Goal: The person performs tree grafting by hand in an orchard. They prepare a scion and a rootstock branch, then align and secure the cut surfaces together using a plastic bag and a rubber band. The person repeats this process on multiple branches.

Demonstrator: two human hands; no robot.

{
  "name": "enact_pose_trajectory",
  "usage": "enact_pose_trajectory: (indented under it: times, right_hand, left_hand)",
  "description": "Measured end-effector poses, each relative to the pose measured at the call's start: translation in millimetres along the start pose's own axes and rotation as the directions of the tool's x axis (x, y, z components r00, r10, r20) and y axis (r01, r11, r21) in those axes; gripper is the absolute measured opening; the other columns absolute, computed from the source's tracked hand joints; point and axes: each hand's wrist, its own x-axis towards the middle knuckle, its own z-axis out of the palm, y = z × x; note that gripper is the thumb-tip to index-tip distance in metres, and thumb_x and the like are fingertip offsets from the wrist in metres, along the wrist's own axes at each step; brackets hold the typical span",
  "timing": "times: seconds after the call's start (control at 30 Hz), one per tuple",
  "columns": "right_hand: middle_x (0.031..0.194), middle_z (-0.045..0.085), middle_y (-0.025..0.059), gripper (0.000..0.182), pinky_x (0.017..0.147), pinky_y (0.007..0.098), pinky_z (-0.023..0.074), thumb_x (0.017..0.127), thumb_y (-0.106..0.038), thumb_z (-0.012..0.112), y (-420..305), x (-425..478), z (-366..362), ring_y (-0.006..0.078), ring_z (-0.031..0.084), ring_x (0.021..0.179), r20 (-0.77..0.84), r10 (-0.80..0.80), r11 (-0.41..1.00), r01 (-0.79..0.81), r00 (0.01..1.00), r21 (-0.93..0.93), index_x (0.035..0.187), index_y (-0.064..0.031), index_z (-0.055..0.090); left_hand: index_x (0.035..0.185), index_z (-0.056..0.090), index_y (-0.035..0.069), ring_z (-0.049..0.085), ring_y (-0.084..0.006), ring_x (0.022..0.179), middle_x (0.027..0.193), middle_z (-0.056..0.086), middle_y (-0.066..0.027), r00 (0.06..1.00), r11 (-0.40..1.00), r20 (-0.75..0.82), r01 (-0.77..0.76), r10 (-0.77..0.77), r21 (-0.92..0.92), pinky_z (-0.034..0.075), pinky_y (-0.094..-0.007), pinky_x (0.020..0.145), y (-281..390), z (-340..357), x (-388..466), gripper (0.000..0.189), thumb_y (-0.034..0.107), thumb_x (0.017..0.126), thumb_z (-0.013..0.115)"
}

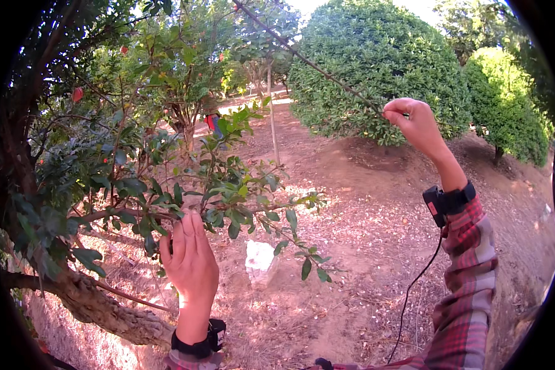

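My right hand (414, 122) is raised at the upper right, thumb and fingers pinched on the end of a long, thin, mostly bare branch (323, 74). That branch slants down from the top of the view. Lower left, my left hand (192, 252) has its fingers up against a leafy branch (259, 209) and appears to grip it; leaves hide part of the contact. Both branches seem to belong to a fruit tree, likely a pomegranate, whose glossy green leaves (134, 187) fill the left side. A small red fruit (77, 95) hangs among them.
A thick, rough limb (106, 312) crosses low at the left. On the sloping dirt ground (323, 296) lies a bright white block (260, 259). Rounded shrubs (379, 69) stand behind. Farther off, foliage partly hides a person in red (210, 121). A black cable (409, 291) hangs from my right wrist device.
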Motion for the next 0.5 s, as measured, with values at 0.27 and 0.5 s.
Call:
enact_pose_trajectory:
  times: [0.27, 0.5]
  right_hand:
    - [0.083, 0.069, 0.0117, 0.015, 0.069, 0.0334, 0.0481, 0.086, -0.014, 0.069, -90.1, -91.3, -17.2, 0.0234, 0.064, 0.075, 0.152, 0.057, 0.985, -0.080, 0.987, 0.152, 0.092, -0.0003, 0.070]
    - [0.084, 0.070, 0.0092, 0.013, 0.067, 0.0300, 0.0474, 0.088, -0.011, 0.069, -146.5, -139.7, -13.0, 0.0213, 0.064, 0.075, 0.201, 0.111, 0.848, -0.198, 0.973, 0.492, 0.095, 0.0007, 0.071]
  left_hand:
    - [0.139, 0.048, 0.001, 0.050, -0.0241, 0.124, 0.144, 0.049, -0.0092, 1.000, 1.000, -0.003, 0.010, -0.010, 0.001, 0.034, -0.0428, 0.108, 5.9, -3.1, 6.0, 0.064, 0.009, 0.078, 0.065]
    - [0.136, 0.052, -0.002, 0.050, -0.0250, 0.124, 0.144, 0.049, -0.0115, 0.999, 0.998, -0.027, -0.041, 0.039, -0.043, 0.036, -0.0433, 0.107, 7.4, -10.8, 10.5, 0.054, 0.006, 0.083, 0.060]
